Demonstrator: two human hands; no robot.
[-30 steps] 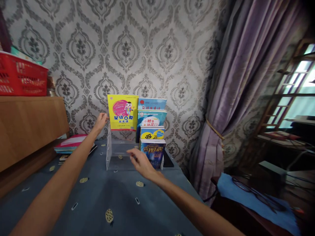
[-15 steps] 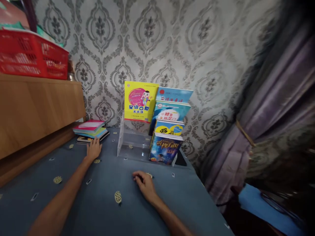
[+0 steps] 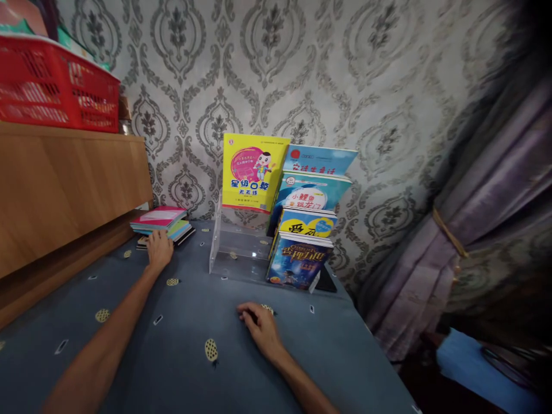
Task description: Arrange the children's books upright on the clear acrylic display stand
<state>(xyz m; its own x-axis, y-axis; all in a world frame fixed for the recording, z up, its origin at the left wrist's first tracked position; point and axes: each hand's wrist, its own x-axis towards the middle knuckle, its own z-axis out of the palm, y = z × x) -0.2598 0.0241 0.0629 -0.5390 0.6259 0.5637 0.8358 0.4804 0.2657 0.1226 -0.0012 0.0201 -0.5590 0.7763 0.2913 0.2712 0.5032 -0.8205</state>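
Note:
My left hand (image 3: pixel 160 249) reaches to the near edge of a short stack of books (image 3: pixel 160 217), pink on top with green, blue and dark ones under it. Its fingers touch the stack's edge and do not close around a book. Palm down on the tablecloth, my right hand (image 3: pixel 260 326) rests with loosely bent fingers and holds nothing. Beyond it stands a clear acrylic book rack (image 3: pixel 233 267). A yellow workbook (image 3: pixel 254 172) leans upright in its left back. On the right side several books rise in tiers, with a dark blue book (image 3: pixel 297 263) in front.
At the left is a wooden cabinet (image 3: pixel 69 178) with a red plastic basket (image 3: pixel 56 83) on top. Patterned wallpaper covers the wall behind. A tied purple curtain (image 3: pixel 425 282) hangs at the right, near a blue cloth-like item (image 3: pixel 478 368) past the table's edge.
My left hand has shifted slightly left along the book stack, its fingers more bent. My right hand stays in nearly the same spot. The view has moved a little.

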